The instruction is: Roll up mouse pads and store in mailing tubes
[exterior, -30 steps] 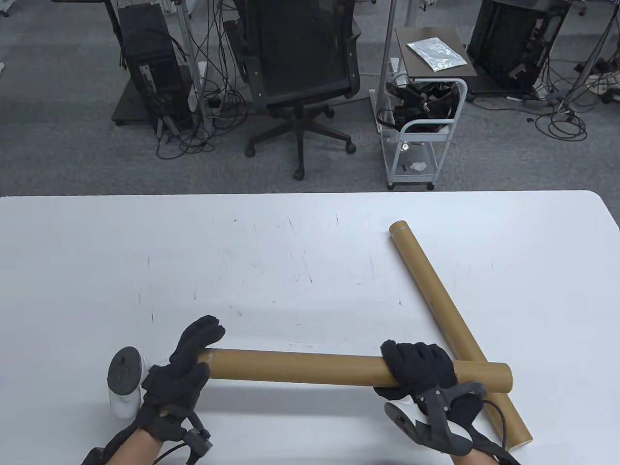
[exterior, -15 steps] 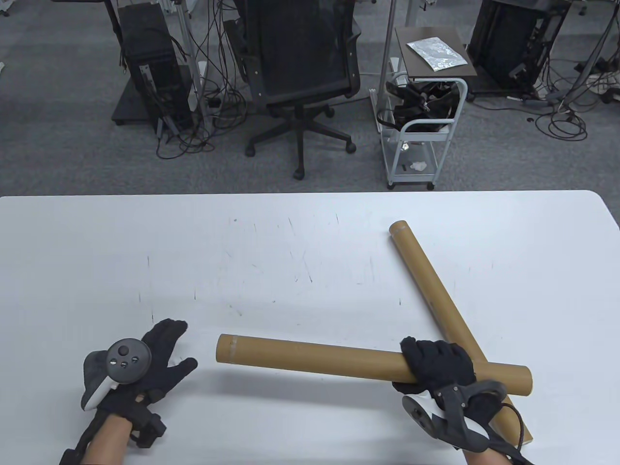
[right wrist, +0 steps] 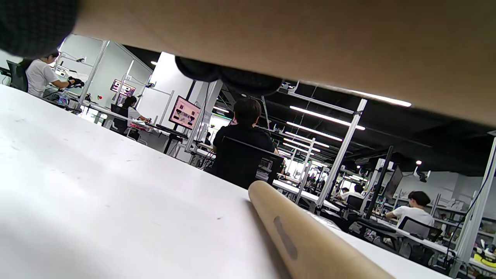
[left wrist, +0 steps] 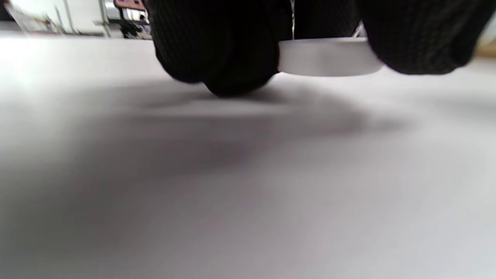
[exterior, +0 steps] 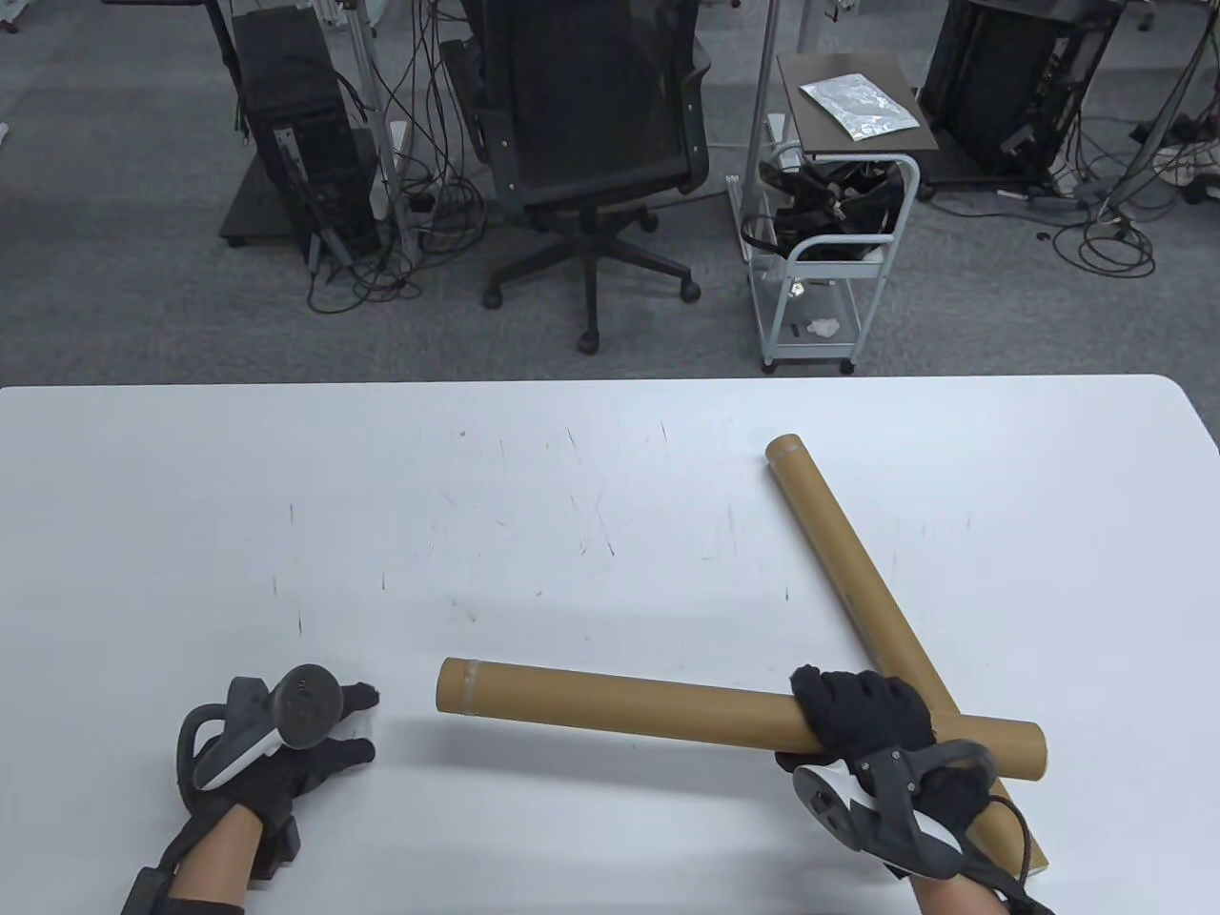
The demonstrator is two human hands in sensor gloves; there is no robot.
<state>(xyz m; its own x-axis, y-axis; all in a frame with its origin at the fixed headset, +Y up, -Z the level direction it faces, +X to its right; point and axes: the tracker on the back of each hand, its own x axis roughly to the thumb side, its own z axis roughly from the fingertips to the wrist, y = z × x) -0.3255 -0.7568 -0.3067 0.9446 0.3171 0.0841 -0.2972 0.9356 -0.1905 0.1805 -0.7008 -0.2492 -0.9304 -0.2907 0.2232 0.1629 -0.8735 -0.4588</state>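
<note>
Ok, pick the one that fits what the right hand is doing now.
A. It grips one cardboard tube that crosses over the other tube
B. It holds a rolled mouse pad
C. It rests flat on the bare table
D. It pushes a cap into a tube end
A: the right hand has its fingers curled round the held tube, whose right part passes over the second tube lying on the table.

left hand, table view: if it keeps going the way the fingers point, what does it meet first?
Probably the capped end of the held mailing tube. The left hand points right along the table, with bare surface between. Height is unclear, so it might pass under.
</note>
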